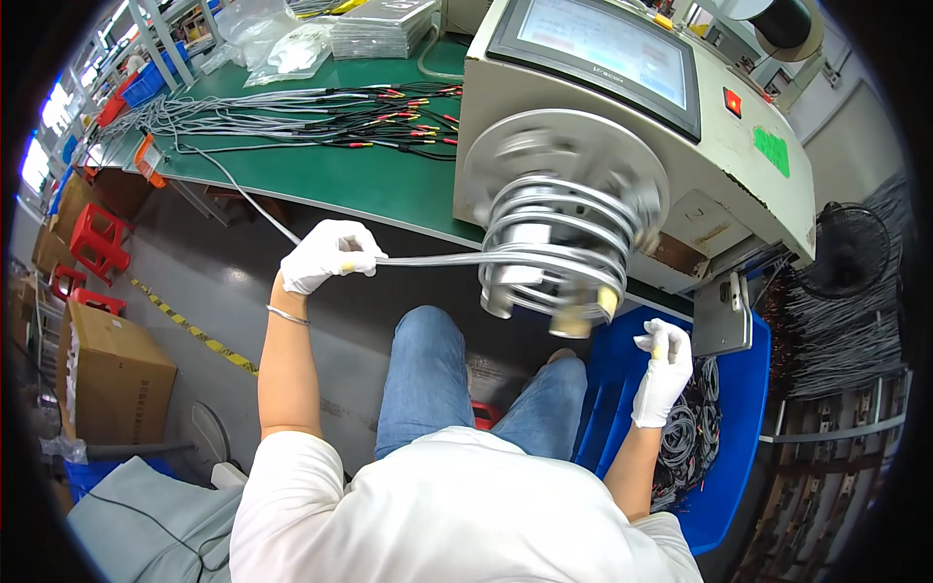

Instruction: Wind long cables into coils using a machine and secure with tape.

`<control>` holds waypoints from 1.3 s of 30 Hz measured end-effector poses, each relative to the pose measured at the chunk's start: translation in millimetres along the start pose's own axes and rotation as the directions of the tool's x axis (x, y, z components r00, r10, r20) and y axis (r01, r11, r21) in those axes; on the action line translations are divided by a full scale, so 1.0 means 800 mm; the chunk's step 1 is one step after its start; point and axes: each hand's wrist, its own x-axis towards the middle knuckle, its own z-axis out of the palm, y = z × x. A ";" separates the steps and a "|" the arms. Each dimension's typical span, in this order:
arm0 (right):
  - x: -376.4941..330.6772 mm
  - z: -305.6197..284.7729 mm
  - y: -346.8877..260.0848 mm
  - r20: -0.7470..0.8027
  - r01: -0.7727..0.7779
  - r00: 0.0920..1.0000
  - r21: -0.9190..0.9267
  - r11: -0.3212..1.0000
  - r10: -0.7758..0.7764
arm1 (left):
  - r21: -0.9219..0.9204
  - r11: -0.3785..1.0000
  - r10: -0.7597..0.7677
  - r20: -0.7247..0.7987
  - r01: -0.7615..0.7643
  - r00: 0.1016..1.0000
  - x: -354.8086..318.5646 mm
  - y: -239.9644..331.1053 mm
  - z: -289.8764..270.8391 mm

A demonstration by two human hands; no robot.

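The cable [428,259] runs straight from the coils on the blurred reel [593,146] to the left hand [332,257], whose fingertips pinch it closed; it looks light, bendy and springy (smooth, so perhaps slippery), best held there, clear of the reel. The right hand [664,372], seemingly empty, hovers half-curled near the bin [746,457].

I took the winding machine [709,170] as my ref pt. Its screen [607,49] sat on the upper face, its reel [559,233] up front. Directly L of the machine, cables [292,117] lay on the workbench [379,185]; also L but further back, trays [382,29], w/ bags [292,53] next to them. In front of the machine's R half, lower down, I had a bin [743,457] w/ coils [685,432] in it. Fan [841,248]: R of machine. Box [117,374] & stools [97,243] stood on the floor, far L.
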 end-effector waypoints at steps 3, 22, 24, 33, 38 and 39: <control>-0.001 -0.002 -0.001 -0.001 0.001 1.000 0.001 1.000 -0.001 | 0.017 1.000 -0.017 0.019 0.017 1.000 -0.001 0.011 0.003; 0.004 -0.002 -0.006 0.091 0.040 0.995 -0.001 0.999 -0.040 | -0.040 0.997 0.073 0.060 -0.071 0.995 0.026 0.089 0.073; 0.005 0.009 -0.024 0.116 0.162 0.980 0.015 0.987 -0.163 | 0.068 0.992 0.108 0.019 -0.109 0.994 0.034 0.089 0.084; 0.040 0.071 -0.137 0.473 0.702 0.649 -0.070 0.709 -0.596 | 0.041 0.917 0.399 -0.092 -0.397 0.912 0.040 0.042 0.183; 0.032 0.093 -0.144 0.357 0.723 0.675 -0.145 0.676 -0.646 | -0.103 0.832 0.433 -0.495 -0.545 0.754 0.049 0.031 0.230; 0.031 0.093 -0.141 0.337 0.689 0.702 -0.102 0.717 -0.627 | -0.146 0.823 0.425 -0.484 -0.549 0.765 0.055 0.030 0.234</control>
